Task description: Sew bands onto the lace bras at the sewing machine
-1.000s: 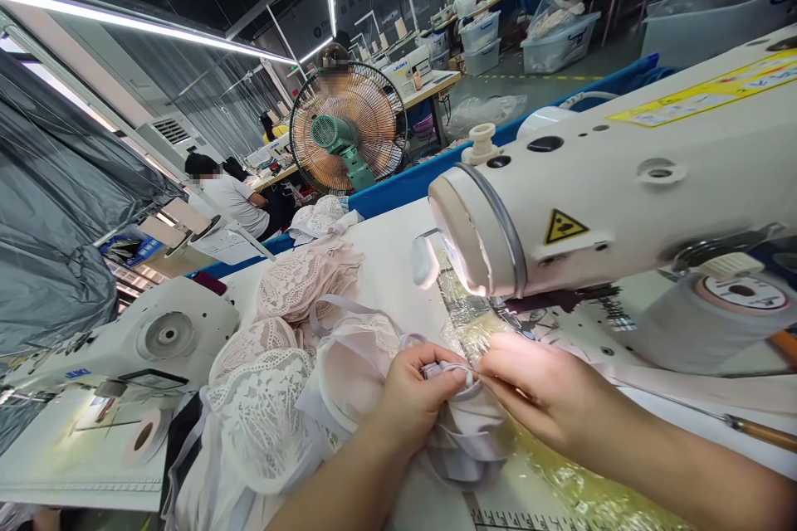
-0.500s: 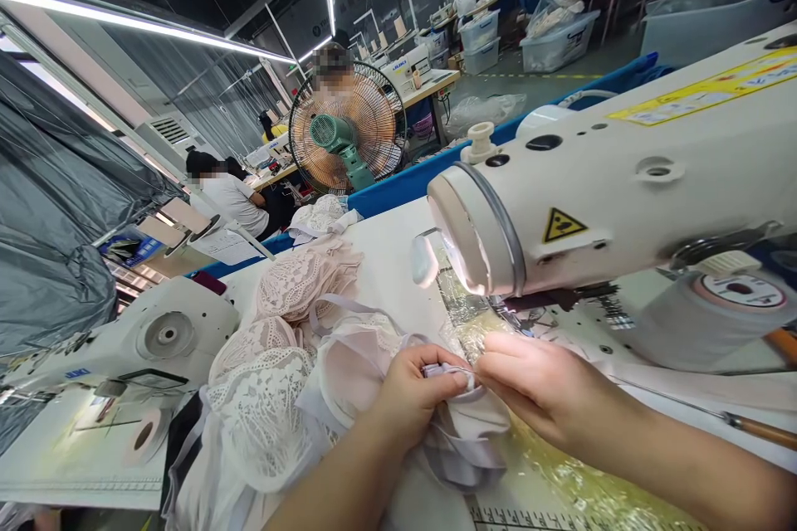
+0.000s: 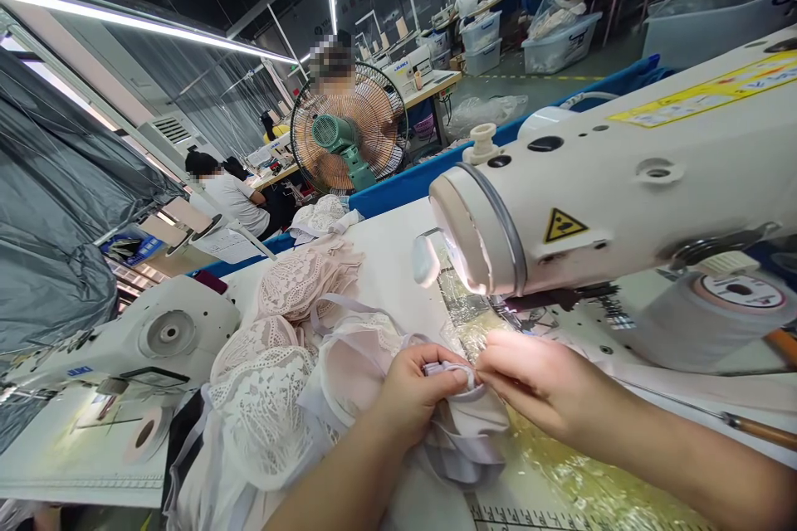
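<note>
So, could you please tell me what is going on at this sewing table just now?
Someone's left hand holds a bunched pale strap of a light garment. The right hand pinches right beside it, though its fingertips hide what they grip. Both hands are just in front of a white sewing machine, with lacy pieces heaped to the left.

Garment workshop with sewing machines (image 3: pixel 598 174), thread cones (image 3: pixel 716 311) and lace bras (image 3: pixel 265 406).

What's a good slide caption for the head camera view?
Left hand and right hand gather pale fabric beside a sewing machine.
</note>
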Tool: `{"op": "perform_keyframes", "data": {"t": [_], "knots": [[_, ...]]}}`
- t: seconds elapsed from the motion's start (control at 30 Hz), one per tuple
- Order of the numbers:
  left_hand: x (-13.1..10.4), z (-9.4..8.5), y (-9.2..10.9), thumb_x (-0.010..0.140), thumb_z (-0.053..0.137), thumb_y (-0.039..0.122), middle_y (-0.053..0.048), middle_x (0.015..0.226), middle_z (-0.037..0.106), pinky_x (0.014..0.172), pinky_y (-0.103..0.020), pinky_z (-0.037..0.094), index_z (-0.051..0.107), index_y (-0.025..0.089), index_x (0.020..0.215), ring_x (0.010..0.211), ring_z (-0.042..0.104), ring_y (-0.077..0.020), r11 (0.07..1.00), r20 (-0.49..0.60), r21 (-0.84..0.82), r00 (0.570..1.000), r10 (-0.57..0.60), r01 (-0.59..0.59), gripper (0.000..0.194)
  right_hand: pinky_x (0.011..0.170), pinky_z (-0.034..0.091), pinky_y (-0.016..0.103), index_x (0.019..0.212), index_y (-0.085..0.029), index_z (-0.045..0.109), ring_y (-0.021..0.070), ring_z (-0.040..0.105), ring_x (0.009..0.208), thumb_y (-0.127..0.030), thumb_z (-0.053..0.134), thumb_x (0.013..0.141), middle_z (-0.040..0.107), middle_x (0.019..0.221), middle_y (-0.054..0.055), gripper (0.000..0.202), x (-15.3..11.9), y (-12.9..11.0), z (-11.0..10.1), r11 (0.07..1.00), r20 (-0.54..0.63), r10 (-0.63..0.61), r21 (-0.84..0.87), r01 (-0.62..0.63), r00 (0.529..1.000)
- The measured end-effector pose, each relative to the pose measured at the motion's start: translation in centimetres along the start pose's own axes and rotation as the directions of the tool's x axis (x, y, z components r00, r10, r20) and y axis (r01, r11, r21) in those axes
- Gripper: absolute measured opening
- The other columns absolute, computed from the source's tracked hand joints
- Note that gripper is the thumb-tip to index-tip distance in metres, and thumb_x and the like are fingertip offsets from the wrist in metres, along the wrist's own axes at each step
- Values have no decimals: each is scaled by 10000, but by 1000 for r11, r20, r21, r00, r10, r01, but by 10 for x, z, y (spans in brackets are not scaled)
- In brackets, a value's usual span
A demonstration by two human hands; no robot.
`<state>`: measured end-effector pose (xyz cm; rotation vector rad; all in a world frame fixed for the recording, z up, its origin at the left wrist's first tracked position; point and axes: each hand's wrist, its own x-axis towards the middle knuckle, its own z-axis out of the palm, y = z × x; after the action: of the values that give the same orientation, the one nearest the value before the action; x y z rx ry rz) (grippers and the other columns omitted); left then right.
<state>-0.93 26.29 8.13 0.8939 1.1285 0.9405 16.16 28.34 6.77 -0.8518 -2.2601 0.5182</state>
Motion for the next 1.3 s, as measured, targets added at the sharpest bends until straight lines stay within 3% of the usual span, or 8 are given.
{"op": "perform_keyframes", "data": {"t": [0.2, 0.83, 1.3], "knots": [[0, 1, 0, 546, 736, 242, -53, 644, 624, 621, -251, 389, 643, 104, 636, 602, 526, -128, 1000, 5, -18, 1000, 7, -7, 189, 458, 286, 233, 575, -187, 447, 106, 395, 489, -199, 395, 831, 410, 562, -18, 261, 0, 3, -4, 1000, 35, 28, -2, -28, 999], [-2, 0, -1, 620, 648, 230, -40, 682, 594, 631, -237, 376, 630, 128, 664, 642, 496, -131, 953, -5, 285, 993, 114, -108, 112, 455, 293, 219, 567, -186, 435, 101, 400, 492, -169, 416, 812, 428, 565, -15, 246, -2, 0, -1, 1000, -2, 2, -15, -2, 1000], [-1, -4, -2, 585, 705, 263, -49, 714, 634, 687, -257, 402, 660, 133, 676, 689, 542, -155, 982, 28, 184, 999, 44, -49, 165, 453, 277, 231, 583, -191, 403, 107, 396, 499, -150, 385, 820, 418, 585, -13, 241, -3, 2, 1, 998, 25, -29, -63, 31, 999]]}}
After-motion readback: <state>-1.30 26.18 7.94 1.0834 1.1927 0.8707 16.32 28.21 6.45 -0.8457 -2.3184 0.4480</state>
